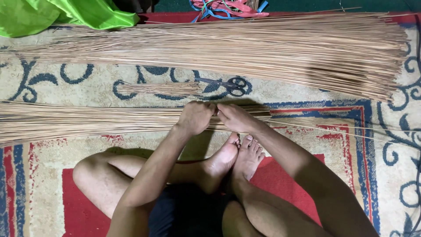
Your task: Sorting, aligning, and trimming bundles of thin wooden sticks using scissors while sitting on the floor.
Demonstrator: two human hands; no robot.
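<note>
You're sitting cross-legged on the carpet (109, 149), looking straight down at your own bare feet (234, 160) and knees. Both hands meet side by side, knuckles nearly touching, on the near bundle (87, 120) of thin tan sticks that lies crosswise just past your toes.

Your left hand (196, 116) is curled into a fist around the sticks, gripping them from above. Your right hand (236, 117) is closed on the same bundle just to the right of it, fingers wrapped over the top. Most of the bundle fans out to the left of your hands; to the right it narrows, with a couple of single sticks trailing off toward the right edge.

Farther away there's a much bigger pile (245, 48) of the same sticks, spread wide across the carpet, well apart from your hands. Between the two lies a small short bunch (158, 89), and right at its right end a pair of black scissors (228, 84), lying flat with the handles to the right.

Far left corner has a green cloth (57, 13), and at the far edge, middle, some red and blue straps (228, 8).
</note>
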